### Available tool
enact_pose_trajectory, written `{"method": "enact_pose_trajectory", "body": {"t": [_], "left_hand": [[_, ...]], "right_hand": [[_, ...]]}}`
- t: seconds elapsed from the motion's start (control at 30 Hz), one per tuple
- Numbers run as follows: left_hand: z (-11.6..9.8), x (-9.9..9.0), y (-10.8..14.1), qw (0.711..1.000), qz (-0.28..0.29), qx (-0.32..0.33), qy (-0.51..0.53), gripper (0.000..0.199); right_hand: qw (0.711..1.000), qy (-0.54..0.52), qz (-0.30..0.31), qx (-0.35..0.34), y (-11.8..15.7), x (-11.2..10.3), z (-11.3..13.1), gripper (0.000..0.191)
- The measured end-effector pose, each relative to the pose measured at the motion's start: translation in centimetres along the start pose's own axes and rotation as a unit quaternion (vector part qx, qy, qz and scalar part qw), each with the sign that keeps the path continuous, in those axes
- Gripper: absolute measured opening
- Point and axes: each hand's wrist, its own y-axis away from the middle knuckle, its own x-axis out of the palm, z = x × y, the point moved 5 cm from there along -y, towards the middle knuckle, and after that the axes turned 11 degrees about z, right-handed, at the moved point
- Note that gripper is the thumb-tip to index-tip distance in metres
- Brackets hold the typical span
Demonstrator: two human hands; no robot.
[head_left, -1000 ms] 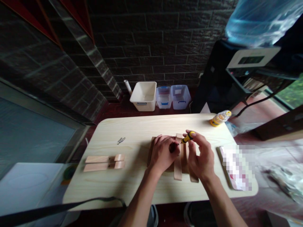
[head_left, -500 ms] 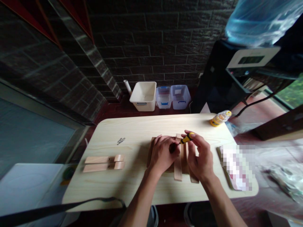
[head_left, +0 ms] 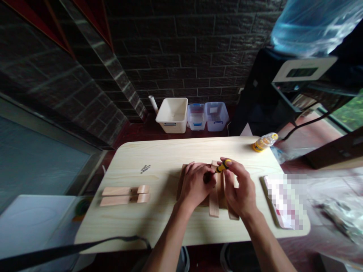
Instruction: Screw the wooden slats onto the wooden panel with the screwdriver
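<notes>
Behind the pale wooden surface [head_left: 167, 153] rises a dark brick wall [head_left: 195, 53], and a cream storage bin [head_left: 171, 127] stands on the floor before it. Right of the middle of the surface lies a wooden assembly [head_left: 180, 185], with a wooden slat [head_left: 214, 206] across it, running from near to far. The right hand [head_left: 242, 185] is closed with its fingers on a yellow-and-black screwdriver [head_left: 223, 166], which leans, its tip pointing left and down to the slat. The left hand [head_left: 197, 185] rests with bent fingers over the assembly, its thumb and forefinger close to the tip; whether they pinch a screw, I cannot tell, because the fingers hide this place.

For good work, I would judge, the shaft should stay in one line with the screw, if one is there, and the push should be firm but even while turning. It seems wise that the left palm presses the wood down against twisting, and that its fingertips keep out of the way of a slipping tip.
</notes>
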Motion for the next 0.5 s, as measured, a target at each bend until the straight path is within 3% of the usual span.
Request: {"method": "enact_pose_trajectory", "body": {"t": [0.5], "left_hand": [[-0.1, 0.06, -0.16, 1.0, 0.017, -0.009, -0.009, 0.004]], "right_hand": [[0.999, 0.044, -0.004, -0.021, -0.79, -0.7, 0.68, 0.043]]}}
